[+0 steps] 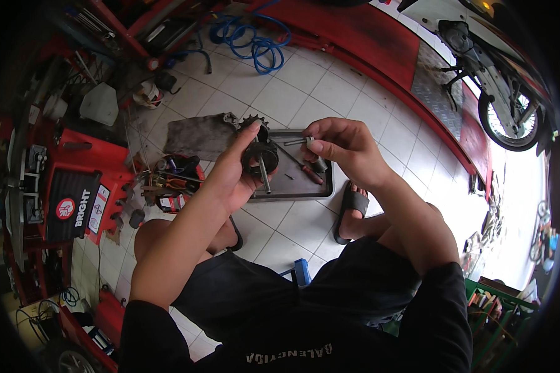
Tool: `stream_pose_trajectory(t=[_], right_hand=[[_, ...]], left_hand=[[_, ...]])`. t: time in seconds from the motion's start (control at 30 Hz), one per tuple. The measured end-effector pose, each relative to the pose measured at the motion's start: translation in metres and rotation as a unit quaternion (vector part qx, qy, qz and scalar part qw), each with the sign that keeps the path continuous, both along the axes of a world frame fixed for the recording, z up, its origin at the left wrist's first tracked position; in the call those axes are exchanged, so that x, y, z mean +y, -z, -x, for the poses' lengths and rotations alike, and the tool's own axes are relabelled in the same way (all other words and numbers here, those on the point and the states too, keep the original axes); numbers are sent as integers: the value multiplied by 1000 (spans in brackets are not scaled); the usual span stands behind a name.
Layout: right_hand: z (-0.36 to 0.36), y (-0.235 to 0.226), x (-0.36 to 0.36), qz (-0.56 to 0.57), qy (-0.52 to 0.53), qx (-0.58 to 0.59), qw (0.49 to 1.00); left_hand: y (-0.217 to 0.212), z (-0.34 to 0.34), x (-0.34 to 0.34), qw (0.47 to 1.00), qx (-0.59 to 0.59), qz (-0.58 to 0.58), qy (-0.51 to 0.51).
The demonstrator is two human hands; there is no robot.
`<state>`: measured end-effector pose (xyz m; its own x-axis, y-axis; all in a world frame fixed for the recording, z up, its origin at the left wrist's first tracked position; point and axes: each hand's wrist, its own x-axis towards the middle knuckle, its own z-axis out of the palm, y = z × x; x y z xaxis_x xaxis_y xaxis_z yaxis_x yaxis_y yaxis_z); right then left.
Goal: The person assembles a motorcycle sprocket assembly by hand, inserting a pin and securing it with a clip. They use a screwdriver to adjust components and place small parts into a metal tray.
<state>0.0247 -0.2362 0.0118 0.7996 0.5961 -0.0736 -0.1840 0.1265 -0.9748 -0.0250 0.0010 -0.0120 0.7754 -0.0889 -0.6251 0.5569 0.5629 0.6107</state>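
Two bare hands meet above a shallow metal tray [320, 189] that lies on the white tiled floor. The left hand [233, 174] is wrapped around a dark round gear part [259, 156] with a steel shaft [265, 176] sticking down out of it, thumb and fingers closed firmly on its rim; the part hangs over the tray's left end. The right hand [342, 146], over the tray's far edge, pinches a small silvery pin [300, 141] between thumb and fingertips, a narrow grip, its tip aimed toward the gear part.

A toothed sprocket [253, 122] and a grey rag [196, 135] sit just beyond the tray's far left corner. A red-handled screwdriver [305, 169] rests inside the tray. Left of the tray lies a clutter of small tools [171, 183], and further left a red tool cabinet [81, 186].

As I judge it, the pin is the risk: held only by fingertips, it could slip and roll off among the clutter. The shaft looks loose enough to slide out if the gear part tilts.
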Motion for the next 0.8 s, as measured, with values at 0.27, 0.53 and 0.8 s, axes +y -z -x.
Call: stream_pose_trajectory(t=[0.27,0.53,0.8], right_hand=[[2,-2,0,38,2,-18,999],[8,-8,-4,61,-3,-26,998],[2,-2,-7,46,7,-37,998]], left_hand=[[-11,5,-6,998,-12,-57,20],[-16,7,-8,996,-26,-73,38],[-8,5,-7,998,-25,-51,36]])
